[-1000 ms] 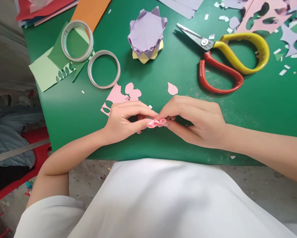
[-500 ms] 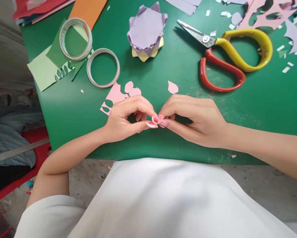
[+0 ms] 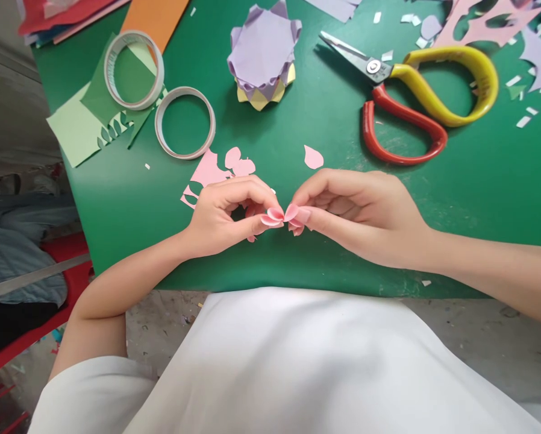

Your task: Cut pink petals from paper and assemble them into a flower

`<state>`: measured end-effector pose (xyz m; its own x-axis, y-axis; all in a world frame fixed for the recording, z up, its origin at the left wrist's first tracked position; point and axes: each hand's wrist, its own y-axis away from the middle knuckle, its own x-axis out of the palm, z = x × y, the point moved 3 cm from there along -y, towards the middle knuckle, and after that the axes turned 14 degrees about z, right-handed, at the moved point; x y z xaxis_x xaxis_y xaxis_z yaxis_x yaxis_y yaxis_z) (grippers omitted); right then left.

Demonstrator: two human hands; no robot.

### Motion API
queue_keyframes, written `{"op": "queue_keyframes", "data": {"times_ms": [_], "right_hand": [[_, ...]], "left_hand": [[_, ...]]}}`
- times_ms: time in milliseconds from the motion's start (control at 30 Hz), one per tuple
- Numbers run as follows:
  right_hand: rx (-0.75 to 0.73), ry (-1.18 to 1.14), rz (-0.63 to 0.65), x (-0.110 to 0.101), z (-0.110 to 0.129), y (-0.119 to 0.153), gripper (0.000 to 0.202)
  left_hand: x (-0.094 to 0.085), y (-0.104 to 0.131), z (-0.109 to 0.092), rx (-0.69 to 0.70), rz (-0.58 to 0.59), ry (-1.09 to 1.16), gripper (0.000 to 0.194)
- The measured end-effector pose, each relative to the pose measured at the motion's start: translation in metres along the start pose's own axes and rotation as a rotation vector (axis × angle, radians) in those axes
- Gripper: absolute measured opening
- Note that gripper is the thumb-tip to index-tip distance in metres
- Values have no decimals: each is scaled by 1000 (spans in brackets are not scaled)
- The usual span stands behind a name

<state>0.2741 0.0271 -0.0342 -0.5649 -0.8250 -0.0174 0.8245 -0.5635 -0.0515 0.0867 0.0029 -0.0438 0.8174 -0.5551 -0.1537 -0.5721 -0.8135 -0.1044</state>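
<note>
Between my fingertips, just above the green table (image 3: 234,271), is a small pink paper flower (image 3: 276,214) with several curved petals. My left hand (image 3: 229,214) pinches its left side between thumb and forefinger. From the other side my right hand (image 3: 365,217) has thumb and forefinger closed on a petal of the same flower. Beyond my left hand lies a cut pink paper scrap (image 3: 208,170) with rounded pieces beside it. A single loose pink petal (image 3: 314,157) rests on the table past my right fingers.
Scissors (image 3: 374,67) with yellow and red handles lie open at the right. A purple and yellow folded paper form (image 3: 265,51) stands at the back. Two tape rolls (image 3: 185,154) sit at the left by green paper (image 3: 74,129). Cut scraps (image 3: 539,57) litter the far right.
My right hand has turned a little, its thumb now pressing a petal on the flower's right side. The flower's petals have shifted from a spread shape to a more side-on one.
</note>
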Motion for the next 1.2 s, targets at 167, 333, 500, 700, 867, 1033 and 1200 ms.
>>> {"op": "queue_keyframes", "data": {"times_ms": [167, 333, 500, 700, 867, 1033, 1200], "right_hand": [[-50, -33, 12, 1, 1, -1, 10], [-96, 164, -53, 1, 2, 1, 5], [-57, 177, -68, 0, 3, 2, 7], [-82, 136, -45, 0, 2, 1, 5], [-102, 139, -70, 2, 2, 1, 6], [6, -142, -67, 3, 1, 0, 11], [109, -313, -24, 3, 0, -4, 20]], "left_hand": [[1, -1, -1, -3, -32, 109, 7], [6, -1, -3, -48, -28, 206, 8], [6, -1, -3, -105, 3, 241, 9], [4, -1, -1, -172, 17, 262, 17], [8, -2, -2, -199, 6, 314, 18], [9, 0, 0, -241, 12, 355, 20], [7, 2, 4, -267, 18, 325, 21]]}}
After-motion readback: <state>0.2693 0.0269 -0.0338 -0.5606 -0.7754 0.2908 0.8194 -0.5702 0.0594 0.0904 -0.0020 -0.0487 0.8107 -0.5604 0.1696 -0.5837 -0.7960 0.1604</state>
